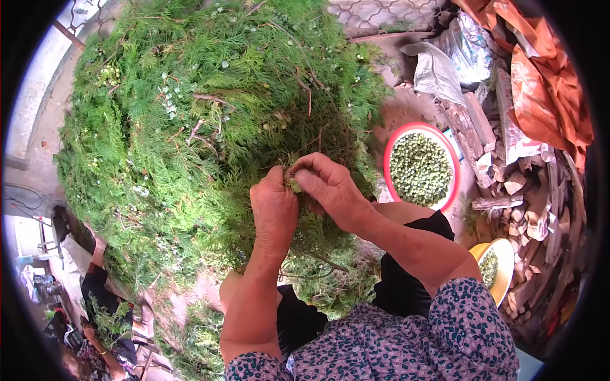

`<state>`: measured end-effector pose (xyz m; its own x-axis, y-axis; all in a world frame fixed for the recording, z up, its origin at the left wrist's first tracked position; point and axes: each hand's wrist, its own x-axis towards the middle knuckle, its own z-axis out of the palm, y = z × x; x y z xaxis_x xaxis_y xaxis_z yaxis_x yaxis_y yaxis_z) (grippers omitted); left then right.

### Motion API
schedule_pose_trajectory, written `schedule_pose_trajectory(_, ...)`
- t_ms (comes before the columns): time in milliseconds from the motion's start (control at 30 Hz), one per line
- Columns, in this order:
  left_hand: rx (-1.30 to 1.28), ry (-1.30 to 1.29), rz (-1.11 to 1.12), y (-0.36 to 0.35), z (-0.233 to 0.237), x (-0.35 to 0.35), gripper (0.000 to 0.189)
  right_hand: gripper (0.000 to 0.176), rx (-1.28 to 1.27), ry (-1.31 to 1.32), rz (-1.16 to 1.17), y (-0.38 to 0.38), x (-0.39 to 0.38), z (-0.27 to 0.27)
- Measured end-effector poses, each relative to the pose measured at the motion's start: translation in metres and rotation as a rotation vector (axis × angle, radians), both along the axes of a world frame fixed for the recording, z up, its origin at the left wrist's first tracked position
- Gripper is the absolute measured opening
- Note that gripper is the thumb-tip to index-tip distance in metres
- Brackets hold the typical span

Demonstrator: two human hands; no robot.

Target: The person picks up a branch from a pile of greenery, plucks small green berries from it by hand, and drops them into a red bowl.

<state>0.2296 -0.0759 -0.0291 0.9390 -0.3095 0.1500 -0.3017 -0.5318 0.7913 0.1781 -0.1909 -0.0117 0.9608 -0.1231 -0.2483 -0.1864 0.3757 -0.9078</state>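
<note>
My left hand is closed, gripping an evergreen sprig at the edge of a big leafy heap. Right beside it, my right hand pinches with thumb and fingers at a small green cone; the fingertips of both hands nearly meet there. Part of the sprig is hidden behind my fingers. The heap of evergreen branches spreads in front of me and to the left, dotted with pale green cones. To the right of my hands stands a red-rimmed basin holding many picked green cones.
A yellow basin with more cones stands by my right elbow. Split firewood, a white sack and an orange tarp line the right side. Another person sits at lower left, holding a sprig.
</note>
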Motion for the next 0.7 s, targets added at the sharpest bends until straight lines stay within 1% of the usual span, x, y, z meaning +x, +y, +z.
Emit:
schedule_pose_trajectory(67, -0.014, -0.101, -0.047, 0.002, -0.003, 0.001, 0.01, 0.019, -0.156, -0.161, 0.114, -0.002, -0.001, -0.002)
schedule_pose_trajectory(100, -0.013, -0.101, -0.048, 0.003, -0.004, 0.002, 0.01, 0.019, -0.156, -0.161, 0.113, -0.003, 0.0, -0.003)
schedule_pose_trajectory(167, -0.026, -0.055, -0.052, 0.005, -0.006, 0.003, 0.012, 0.022, -0.248, -0.204, 0.151, -0.004, 0.001, -0.006)
schedule_pose_trajectory(200, -0.025, -0.056, -0.052, 0.006, -0.011, 0.004, 0.012, 0.022, -0.247, -0.205, 0.151, -0.006, 0.002, -0.005)
schedule_pose_trajectory(267, -0.176, 0.082, -0.084, 0.007, -0.019, 0.005, 0.012, 0.022, -0.247, -0.123, 0.203, -0.009, 0.002, -0.003)
schedule_pose_trajectory(300, -0.176, 0.082, -0.085, 0.006, -0.02, 0.005, 0.012, 0.022, -0.247, -0.124, 0.202, -0.01, 0.001, -0.002)
schedule_pose_trajectory(367, -0.388, 0.22, -0.078, 0.004, -0.018, 0.004, 0.015, 0.021, -0.033, 0.014, 0.217, -0.012, 0.0, 0.003)
schedule_pose_trajectory(400, -0.388, 0.219, -0.078, 0.004, -0.017, 0.005, 0.015, 0.021, -0.033, 0.013, 0.218, -0.013, -0.001, 0.004)
schedule_pose_trajectory(467, -0.315, 0.279, -0.046, 0.006, -0.013, 0.009, 0.016, 0.02, 0.129, 0.01, 0.293, -0.017, -0.003, 0.006)
schedule_pose_trajectory(500, -0.315, 0.28, -0.047, 0.005, -0.009, 0.008, 0.016, 0.02, 0.129, 0.011, 0.291, -0.019, -0.003, 0.005)
schedule_pose_trajectory(567, -0.55, 0.576, 0.022, 0.003, 0.005, 0.005, 0.018, 0.023, 0.182, 0.044, 0.118, -0.03, 0.001, 0.001)
schedule_pose_trajectory(600, -0.55, 0.578, 0.021, 0.003, 0.01, 0.004, 0.018, 0.023, 0.181, 0.045, 0.116, -0.037, 0.003, 0.0)
schedule_pose_trajectory(667, -0.587, 0.598, 0.16, 0.005, 0.016, 0.004, 0.019, 0.023, 0.285, 0.113, -0.17, -0.059, 0.008, -0.002)
schedule_pose_trajectory(700, -0.617, 0.576, 0.135, 0.009, 0.005, 0.008, 0.019, 0.024, 0.184, 0.12, -0.227, -0.077, 0.008, -0.011)
